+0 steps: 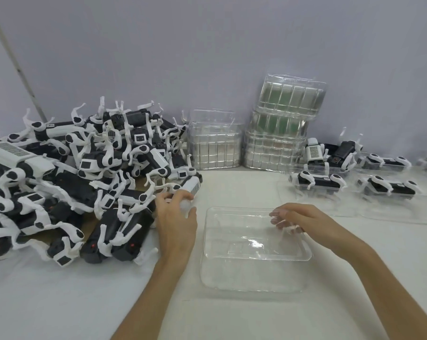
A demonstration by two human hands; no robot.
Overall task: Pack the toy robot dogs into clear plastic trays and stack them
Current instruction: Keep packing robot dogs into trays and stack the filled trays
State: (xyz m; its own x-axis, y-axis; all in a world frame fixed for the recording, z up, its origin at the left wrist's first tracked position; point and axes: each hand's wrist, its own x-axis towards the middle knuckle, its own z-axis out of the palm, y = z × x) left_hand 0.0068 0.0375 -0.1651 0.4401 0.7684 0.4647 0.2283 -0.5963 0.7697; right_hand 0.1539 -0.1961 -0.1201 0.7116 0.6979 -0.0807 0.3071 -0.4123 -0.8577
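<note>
Gripping a toy dog at the near edge of the pile, the left hand has its fingers clamped round it. The right hand has bent fingers pinching the far rim of the clear tray on the bench.

1. We see the heaped toy robot dogs in black and white (a few bear striped barcode labels).
2. The tray is clear.
3. The tall tray stack shows green inside.
4. We see a white table and a lilac-grey wall.
</note>
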